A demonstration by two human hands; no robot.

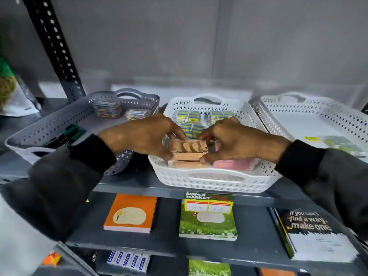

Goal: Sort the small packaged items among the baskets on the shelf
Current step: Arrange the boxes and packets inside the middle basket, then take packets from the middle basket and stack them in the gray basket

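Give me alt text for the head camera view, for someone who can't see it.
Both hands, left hand and right hand, grip a stack of peach-coloured packs at the front of the middle white basket on a grey shelf. A grey basket sits to the left, another white basket to the right, notebooks below.

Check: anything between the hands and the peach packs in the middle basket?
Nothing visible. Left hand and right hand already touch the peach packs from both ends, inside the middle white basket.
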